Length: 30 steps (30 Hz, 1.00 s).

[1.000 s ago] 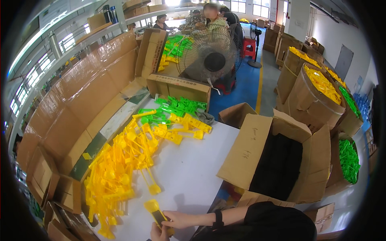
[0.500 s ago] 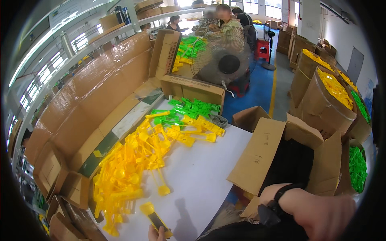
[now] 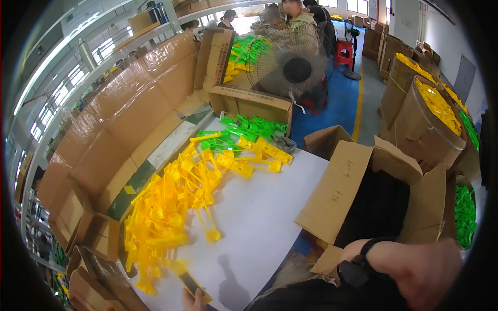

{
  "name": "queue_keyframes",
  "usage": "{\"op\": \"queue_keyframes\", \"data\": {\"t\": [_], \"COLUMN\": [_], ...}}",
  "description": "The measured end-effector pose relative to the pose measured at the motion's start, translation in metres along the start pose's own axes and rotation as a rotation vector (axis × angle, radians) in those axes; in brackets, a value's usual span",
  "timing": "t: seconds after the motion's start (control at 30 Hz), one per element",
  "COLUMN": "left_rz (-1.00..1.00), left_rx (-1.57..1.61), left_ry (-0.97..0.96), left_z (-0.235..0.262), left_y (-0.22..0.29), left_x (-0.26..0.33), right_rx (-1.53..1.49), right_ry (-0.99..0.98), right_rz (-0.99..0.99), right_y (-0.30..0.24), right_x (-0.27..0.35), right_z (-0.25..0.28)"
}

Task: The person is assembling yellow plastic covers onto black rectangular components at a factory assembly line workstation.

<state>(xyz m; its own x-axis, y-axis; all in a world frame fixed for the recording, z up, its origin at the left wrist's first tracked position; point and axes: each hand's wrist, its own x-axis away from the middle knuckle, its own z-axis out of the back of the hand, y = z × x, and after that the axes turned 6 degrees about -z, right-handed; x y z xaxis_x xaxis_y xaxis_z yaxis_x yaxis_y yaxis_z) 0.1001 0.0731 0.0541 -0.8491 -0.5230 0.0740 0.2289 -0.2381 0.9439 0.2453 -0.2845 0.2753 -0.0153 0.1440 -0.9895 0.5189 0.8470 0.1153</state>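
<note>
My left hand (image 3: pixel 192 302) pinches a yellow plastic paddle (image 3: pixel 190 282); slackening could drop it. Rightward, my right hand's (image 3: pixel 428 272) grip I can't tell

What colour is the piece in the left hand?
The piece is yellow with a dark strip; best in head view.

Glossy plastic in the yellow pieces (image 3: pixel 168 207) at left and green pieces (image 3: pixel 251 126) farther off; smooth finish on the tabletop (image 3: pixel 264 202); matt cardboard in the open box (image 3: pixel 334 189) at right; film-like gloss on the left cardboard wall (image 3: pixel 122 111).
</note>
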Motion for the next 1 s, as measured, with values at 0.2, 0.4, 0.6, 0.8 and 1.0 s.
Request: {"op": "queue_keyframes", "data": {"t": [0.2, 0.4, 0.6, 0.8, 1.0], "left_rz": [0.073, 0.132, 0.259, -0.053, 0.195], "left_rx": [0.079, -0.044, -0.135, -0.725, -0.114], "left_ry": [0.204, 0.431, 0.299, 0.196, 0.406], "left_z": [0.037, 0.044, 0.053, 0.054, 0.038], "left_y": [-0.038, -0.006, -0.002, -0.029, -0.025], "left_x": [0.000, 0.010, 0.021, 0.026, 0.020], "right_rx": [0.887, 1.282, 1.425, 1.482, 1.483], "right_ry": [0.189, -0.022, 0.035, 0.020, -0.050], "right_rz": [-1.466, -1.647, -1.542, -1.439, -1.520], "right_y": [0.045, 0.096, 0.100, 0.100, 0.098], "right_x": [0.149, 0.311, 0.348, 0.348, 0.331], "right_z": [0.024, 0.058, 0.071, 0.068, 0.064]}}
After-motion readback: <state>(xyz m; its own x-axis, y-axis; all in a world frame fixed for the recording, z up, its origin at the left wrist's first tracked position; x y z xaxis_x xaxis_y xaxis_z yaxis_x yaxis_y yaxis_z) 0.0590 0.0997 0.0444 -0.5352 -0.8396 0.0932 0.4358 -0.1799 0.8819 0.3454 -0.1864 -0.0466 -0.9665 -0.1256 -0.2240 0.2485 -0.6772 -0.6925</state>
